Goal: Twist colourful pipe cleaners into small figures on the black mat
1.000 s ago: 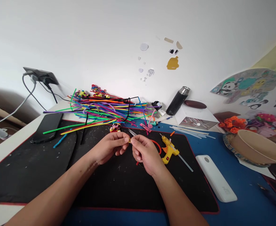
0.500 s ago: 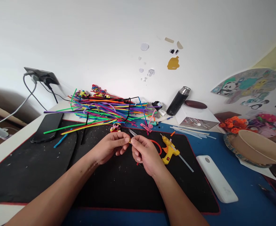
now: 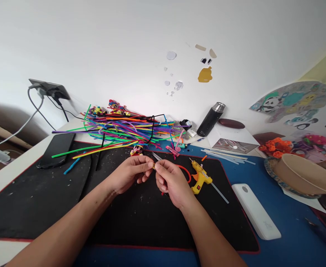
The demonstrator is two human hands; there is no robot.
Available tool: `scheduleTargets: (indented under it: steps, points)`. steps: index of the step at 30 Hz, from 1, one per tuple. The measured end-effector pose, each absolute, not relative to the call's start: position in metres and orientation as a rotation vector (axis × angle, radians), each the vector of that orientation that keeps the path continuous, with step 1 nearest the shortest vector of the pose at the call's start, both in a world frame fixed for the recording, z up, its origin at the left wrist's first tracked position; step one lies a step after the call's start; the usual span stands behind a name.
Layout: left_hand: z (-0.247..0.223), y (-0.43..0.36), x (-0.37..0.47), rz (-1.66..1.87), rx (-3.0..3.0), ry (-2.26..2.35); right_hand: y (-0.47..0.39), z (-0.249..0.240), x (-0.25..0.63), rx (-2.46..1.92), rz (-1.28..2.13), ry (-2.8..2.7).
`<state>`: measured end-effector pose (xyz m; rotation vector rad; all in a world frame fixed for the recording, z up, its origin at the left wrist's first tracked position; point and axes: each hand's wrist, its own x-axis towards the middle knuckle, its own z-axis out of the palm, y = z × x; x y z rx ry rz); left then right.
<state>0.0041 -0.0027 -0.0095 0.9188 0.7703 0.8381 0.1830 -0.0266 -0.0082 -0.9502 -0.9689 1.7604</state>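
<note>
Over the black mat (image 3: 140, 222), my left hand (image 3: 133, 172) and my right hand (image 3: 172, 181) meet fingertip to fingertip. Between them they pinch a small yellow piece (image 3: 153, 167), mostly covered by the fingers. Red-handled scissors (image 3: 186, 172) lie under and behind my right hand, their blades pointing up and left. A small multicoloured figure (image 3: 137, 149) sits just behind my left hand. To the right of my right hand is a yellow glue gun (image 3: 200, 178) with a clear stick in its back.
A heap of coloured pipe cleaners (image 3: 124, 129) lies behind the mat. A phone (image 3: 55, 150) is at left. Black bottle (image 3: 210, 119), clear glue sticks (image 3: 226, 156), white case (image 3: 256, 211) and a round bowl (image 3: 310, 172) stand or lie at right.
</note>
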Motion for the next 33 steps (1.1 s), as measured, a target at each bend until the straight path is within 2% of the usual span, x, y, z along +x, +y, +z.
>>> scheduleTargets:
  steps: [33]
  points:
    - [-0.0105, -0.0013, 0.0052, 0.85, 0.958, 0.801, -0.0266, -0.0094, 0.1827, -0.951, 1.76, -0.962]
